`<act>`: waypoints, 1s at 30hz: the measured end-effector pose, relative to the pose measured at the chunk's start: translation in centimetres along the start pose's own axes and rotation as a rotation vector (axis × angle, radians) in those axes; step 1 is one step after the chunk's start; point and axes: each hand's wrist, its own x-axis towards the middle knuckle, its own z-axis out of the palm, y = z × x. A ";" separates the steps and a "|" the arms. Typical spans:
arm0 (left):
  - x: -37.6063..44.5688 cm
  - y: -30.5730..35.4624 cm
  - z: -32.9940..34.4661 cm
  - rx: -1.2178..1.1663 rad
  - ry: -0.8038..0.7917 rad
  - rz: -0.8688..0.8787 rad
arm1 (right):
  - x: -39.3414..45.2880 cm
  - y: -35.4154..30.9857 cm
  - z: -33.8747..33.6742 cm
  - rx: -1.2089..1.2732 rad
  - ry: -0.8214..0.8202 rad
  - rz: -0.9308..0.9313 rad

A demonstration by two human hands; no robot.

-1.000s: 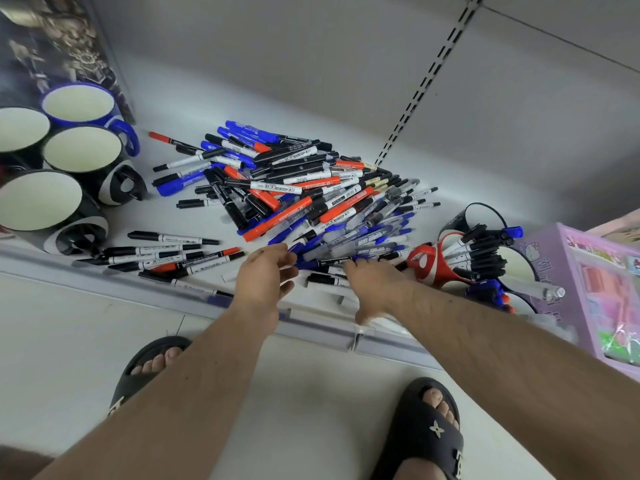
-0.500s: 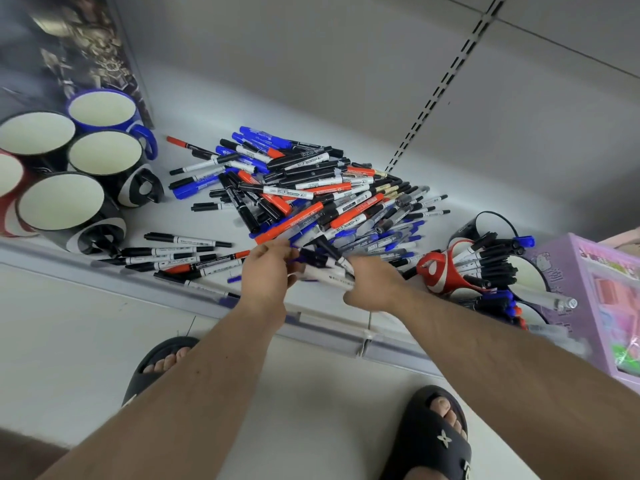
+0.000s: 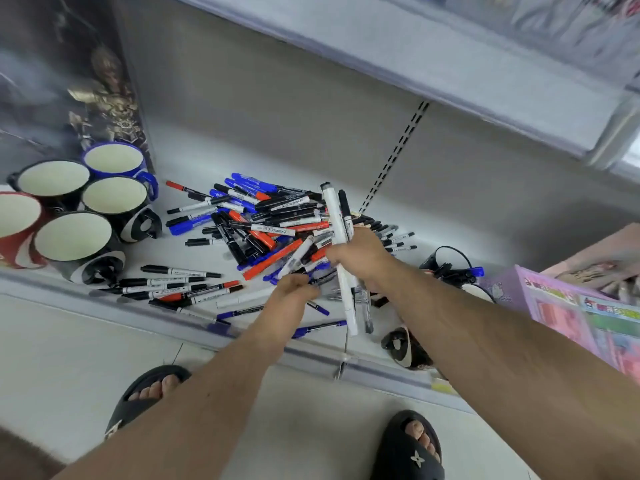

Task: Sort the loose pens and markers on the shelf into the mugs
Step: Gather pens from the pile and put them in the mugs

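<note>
your right hand [image 3: 360, 258] is clenched round a small bundle of markers [image 3: 337, 223], a long white one and a darker one standing nearly upright above the fist, their tails hanging below it. your left hand [image 3: 294, 289] sits just beside it, knuckles up, fingers curled at the near edge of the pile [image 3: 270, 230]; whether it pinches a pen there you cannot tell from here. before you lift, square the bundle so no tail slips, and gather only one kind at a time. the filled mugs [image 3: 450, 271] lie tipped just beyond your right wrist; the five unfilled mugs [image 3: 74, 240] stand well to the left of your left hand. both forearms reach forward and down over the shelf [image 3: 346, 150] lip, almost meeting at the hands.
</note>
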 end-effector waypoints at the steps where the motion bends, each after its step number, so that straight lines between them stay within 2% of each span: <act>1: -0.3 0.2 0.3 0.000 -0.030 0.004 | -0.5 0.1 -0.2 0.058 0.017 0.052; 5: -2.1 0.4 1.2 0.008 -0.221 -0.076 | -2.6 0.9 -0.2 0.389 0.005 0.228; 10: -4.1 -0.1 2.5 -0.135 -0.489 -0.226 | -6.2 1.3 -0.1 0.604 -0.072 0.299; 13: -5.8 0.0 3.4 -0.150 -0.505 -0.241 | -8.4 1.5 -1.4 0.629 -0.068 0.302; 18: -8.9 0.7 4.9 0.081 -0.569 -0.156 | -11.5 2.3 -4.5 0.612 0.005 0.332; 26: -12.8 -0.5 4.3 0.238 -0.615 -0.184 | -15.1 3.2 -6.4 0.689 0.076 0.321; 28: -13.1 -1.2 3.6 0.222 -0.548 -0.164 | -15.9 3.3 -7.2 0.639 0.096 0.317; 30: -13.0 -1.4 3.0 0.120 -0.370 -0.100 | -16.8 3.6 -7.7 0.582 0.048 0.331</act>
